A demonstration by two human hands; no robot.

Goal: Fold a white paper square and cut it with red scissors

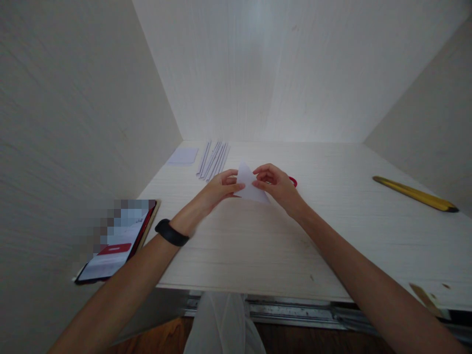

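A small piece of white paper (245, 179) is held up over the tabletop between my two hands. My left hand (223, 186) pinches its left side, with the thumb on the near face and the fingers behind. At the paper's right edge, my right hand (275, 186) has its thumb and index finger closed on it. The paper looks pointed at the top and wider at the bottom. Just behind my right hand, a red loop (293, 182) shows in part; the rest of it is hidden by the hand.
Several thin folded paper strips (214, 160) lie beyond my left hand, beside a flat stack of paper (183, 156). A phone or tablet (121, 241) rests at the left edge. The yellow-and-black cutter-like tool (413, 192) lies far right. Pale walls enclose the white table (239, 250) on three sides.
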